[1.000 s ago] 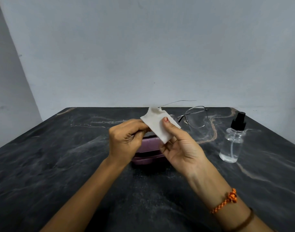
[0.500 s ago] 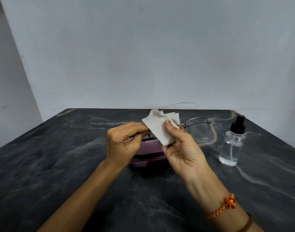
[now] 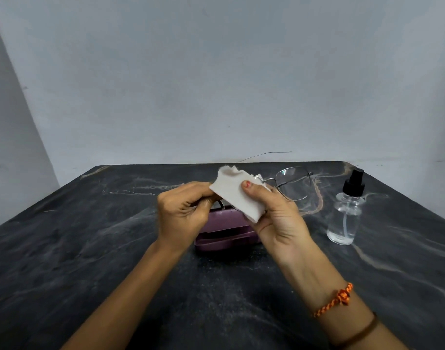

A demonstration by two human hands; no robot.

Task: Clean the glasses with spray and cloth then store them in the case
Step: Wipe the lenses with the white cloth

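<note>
Thin metal-framed glasses [image 3: 293,184] are held above the dark marble table [image 3: 90,248]. My left hand [image 3: 184,210] pinches the frame's left end. My right hand [image 3: 277,218] presses a white cloth [image 3: 232,192] over the left lens, thumb on top; that lens is hidden by the cloth. The right lens sticks out free to the right, and one thin temple arm points back over the table edge. A purple glasses case [image 3: 225,233] lies open on the table right below my hands, partly hidden. The clear spray bottle [image 3: 345,215] with a black pump stands to the right.
A pale grey wall rises right behind the table's far edge. My right wrist carries an orange braided band [image 3: 335,299] and a brown one.
The glasses have tilted, so the free lens now shows more face-on and lower. The cloth has shifted a little under my right thumb. Both hands stay in the same place.
</note>
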